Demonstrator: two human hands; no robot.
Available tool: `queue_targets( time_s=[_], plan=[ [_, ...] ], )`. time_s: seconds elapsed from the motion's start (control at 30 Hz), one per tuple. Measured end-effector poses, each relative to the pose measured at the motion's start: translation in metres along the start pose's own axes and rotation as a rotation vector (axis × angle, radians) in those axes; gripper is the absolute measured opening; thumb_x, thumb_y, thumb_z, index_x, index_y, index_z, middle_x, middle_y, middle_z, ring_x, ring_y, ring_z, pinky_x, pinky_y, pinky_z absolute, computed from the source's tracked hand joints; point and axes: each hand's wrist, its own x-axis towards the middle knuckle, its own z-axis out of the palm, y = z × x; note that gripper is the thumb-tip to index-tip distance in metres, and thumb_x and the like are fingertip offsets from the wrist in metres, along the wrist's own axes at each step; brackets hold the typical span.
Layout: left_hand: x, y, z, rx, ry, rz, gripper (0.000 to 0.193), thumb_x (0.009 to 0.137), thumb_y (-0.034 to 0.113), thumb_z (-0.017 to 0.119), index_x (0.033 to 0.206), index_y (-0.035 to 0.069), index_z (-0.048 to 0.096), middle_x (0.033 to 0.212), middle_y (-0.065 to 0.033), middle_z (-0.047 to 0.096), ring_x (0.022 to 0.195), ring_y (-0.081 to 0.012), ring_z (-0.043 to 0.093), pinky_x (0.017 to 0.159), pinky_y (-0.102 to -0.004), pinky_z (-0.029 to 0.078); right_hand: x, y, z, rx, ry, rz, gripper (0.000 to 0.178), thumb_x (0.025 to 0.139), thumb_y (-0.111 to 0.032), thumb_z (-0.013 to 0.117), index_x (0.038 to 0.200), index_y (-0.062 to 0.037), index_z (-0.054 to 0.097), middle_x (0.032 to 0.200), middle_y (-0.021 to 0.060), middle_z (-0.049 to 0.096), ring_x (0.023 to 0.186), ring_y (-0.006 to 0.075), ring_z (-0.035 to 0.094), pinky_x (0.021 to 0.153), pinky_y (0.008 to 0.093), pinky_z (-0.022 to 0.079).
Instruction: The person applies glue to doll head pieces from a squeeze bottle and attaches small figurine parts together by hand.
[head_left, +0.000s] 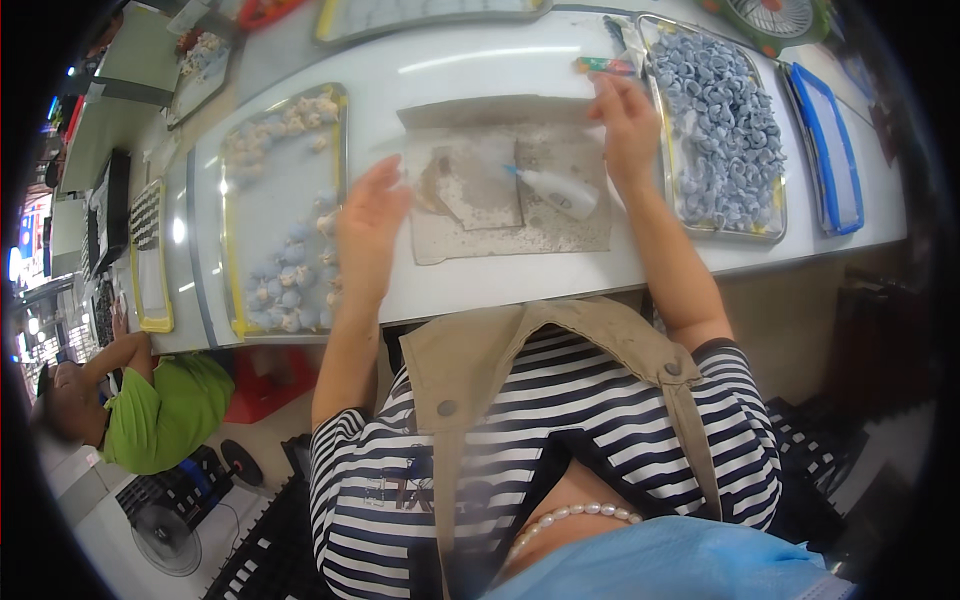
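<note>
Two hands, the left hand (373,210) loosely open and empty-looking, the right hand (630,128) half-curled, hold unclear, flank a white plastic bottle (560,193) on grey cardboard (480,245), blue nozzle (511,170) leftward, nearer the right.

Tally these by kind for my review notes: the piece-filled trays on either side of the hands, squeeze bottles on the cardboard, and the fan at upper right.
Rectangular, rimmed trays of small pieces: 2 (left tray, right tray)
White plastic squeeze bottle with blue tip: 1
Round green-cased fan, partly cut off: 1
Total: 4
</note>
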Motion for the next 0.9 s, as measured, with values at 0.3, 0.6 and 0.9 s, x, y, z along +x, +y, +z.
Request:
queue_targets(
  time_s=[0.3,0.6,0.9],
  plan=[
    [-0.001,-0.036,-0.005,0.222,-0.057,-0.079,0.041,0.081,0.015,0.062,0.120,0.007,0.051,0.109,-0.0087,0.055,0.100,-0.0161,0.051,0.087,-0.0282,0.041,-0.011,0.016,0.008,0.021,-0.059,0.036,0.021,0.085,-0.020,0.059,0.095,-0.0030,0.065,0.067,-0.0021,0.055,0.062,0.0044,0.047,0.057,0.0168,0.034],
    [-0.015,-0.008,-0.057,0.272,-0.062,0.070,0.030,0.082,0.013,0.059,0.111,0.008,0.058,0.107,-0.0063,0.059,0.098,-0.0169,0.054,0.086,-0.0296,0.042,-0.037,-0.016,0.027,-0.007,-0.075,0.006,0.022,0.084,-0.021,0.060,0.095,-0.0026,0.066,0.068,-0.0012,0.056,0.062,0.0041,0.048,0.056,0.0165,0.035],
    [0.006,0.019,-0.119,0.656,0.123,0.188,0.022,0.080,0.010,0.058,0.100,0.003,0.061,0.093,-0.0116,0.062,0.085,-0.0242,0.060,0.078,-0.0324,0.046,-0.044,-0.016,0.033,-0.069,-0.060,-0.043,0.024,0.083,-0.024,0.061,0.096,-0.0040,0.067,0.063,-0.0012,0.056,0.060,0.0046,0.049,0.057,0.0160,0.036]
  ],
)
